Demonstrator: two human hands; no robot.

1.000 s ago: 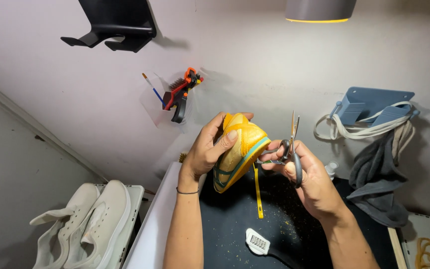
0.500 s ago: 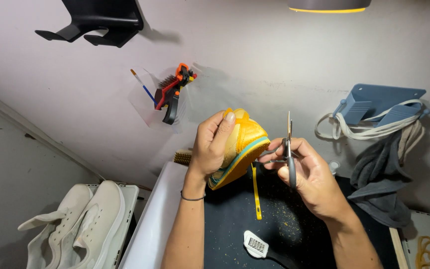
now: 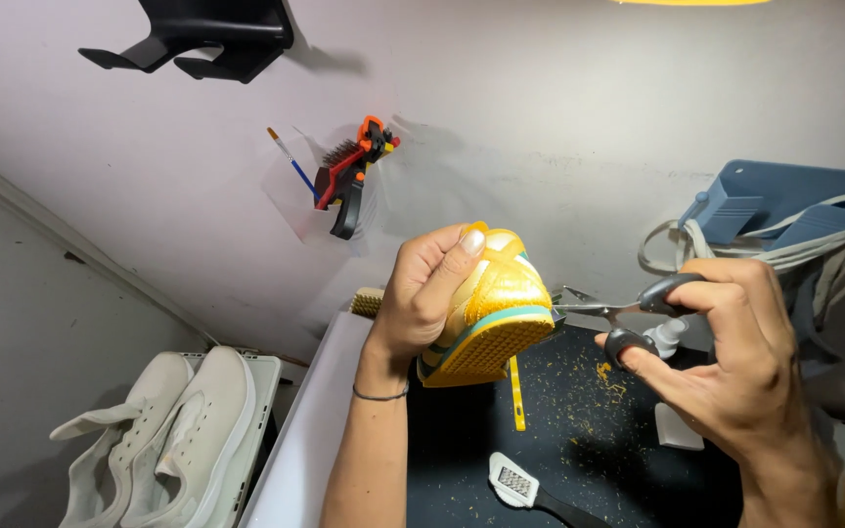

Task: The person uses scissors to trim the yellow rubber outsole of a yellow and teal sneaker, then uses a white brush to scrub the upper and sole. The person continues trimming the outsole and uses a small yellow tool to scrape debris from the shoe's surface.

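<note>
Right now your left hand (image 3: pixel 422 308) grips a small yellow shoe (image 3: pixel 489 318) above the dark work mat (image 3: pixel 579 440), sole turned toward you. Your right hand (image 3: pixel 735 362) clasps grey-handled scissors (image 3: pixel 628 305), their tips meeting the shoe's right edge. A yellow strip (image 3: pixel 517 394) hangs below the sole. Near you lies a small rasp (image 3: pixel 515 482); white sneakers (image 3: pixel 163 430) sit far left.

Scissors (image 3: pixel 606 309) now level, at shoe (image 3: pixel 494 318)
</note>
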